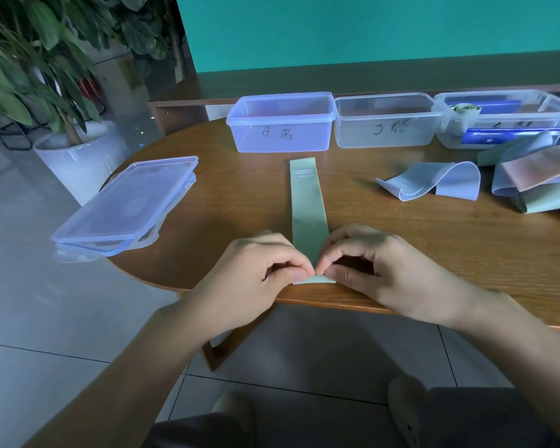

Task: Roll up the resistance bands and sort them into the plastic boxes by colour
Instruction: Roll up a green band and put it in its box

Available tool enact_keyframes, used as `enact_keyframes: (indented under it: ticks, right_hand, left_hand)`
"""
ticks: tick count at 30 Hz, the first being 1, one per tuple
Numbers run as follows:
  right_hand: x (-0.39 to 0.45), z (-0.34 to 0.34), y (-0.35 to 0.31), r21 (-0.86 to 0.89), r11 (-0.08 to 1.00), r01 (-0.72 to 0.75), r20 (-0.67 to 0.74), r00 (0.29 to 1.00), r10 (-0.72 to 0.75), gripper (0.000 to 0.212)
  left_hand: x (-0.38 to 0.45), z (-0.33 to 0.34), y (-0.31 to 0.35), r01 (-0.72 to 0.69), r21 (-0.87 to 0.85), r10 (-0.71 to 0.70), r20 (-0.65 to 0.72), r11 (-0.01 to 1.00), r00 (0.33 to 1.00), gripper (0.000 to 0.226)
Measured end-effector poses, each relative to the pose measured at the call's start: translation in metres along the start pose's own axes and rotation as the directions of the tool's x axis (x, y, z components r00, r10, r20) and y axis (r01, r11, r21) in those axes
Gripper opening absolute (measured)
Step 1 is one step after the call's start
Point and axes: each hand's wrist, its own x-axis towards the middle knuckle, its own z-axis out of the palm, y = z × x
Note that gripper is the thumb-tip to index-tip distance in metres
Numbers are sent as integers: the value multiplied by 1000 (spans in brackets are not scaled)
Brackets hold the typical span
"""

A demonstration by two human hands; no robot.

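Observation:
A pale green resistance band (307,202) lies flat on the wooden table (401,247), stretching away from me. My left hand (259,270) and my right hand (366,263) pinch its near end at the table's front edge, fingertips meeting. Three clear plastic boxes stand in a row at the back: the left box (280,124) and the middle box (385,122) hold nothing I can see, and the right box (505,119) holds a rolled green band and blue items. A loose blue band (440,184) lies curled to the right.
A pile of blue, pink and green bands (537,179) lies at the right edge. Stacked box lids (126,205) overhang the table's left edge. A potted plant in a white pot (78,156) stands on the floor at left.

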Motion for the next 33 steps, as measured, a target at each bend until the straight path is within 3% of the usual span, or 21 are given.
enact_keyframes:
  ticks: [20, 28, 33]
  right_hand:
    - [3, 3, -3, -91, 994, -62, -135, 990, 49, 7]
    - [7, 4, -9, -49, 991, -122, -138, 984, 114, 4]
    - [9, 9, -4, -72, 990, -125, -199, 974, 108, 7]
  left_hand:
    - [6, 3, -1, 72, 26, -67, -168, 997, 984, 5]
    - [6, 7, -4, -61, 68, 68, -117, 996, 991, 11]
    - [3, 6, -3, -8, 87, 16, -89, 996, 996, 17]
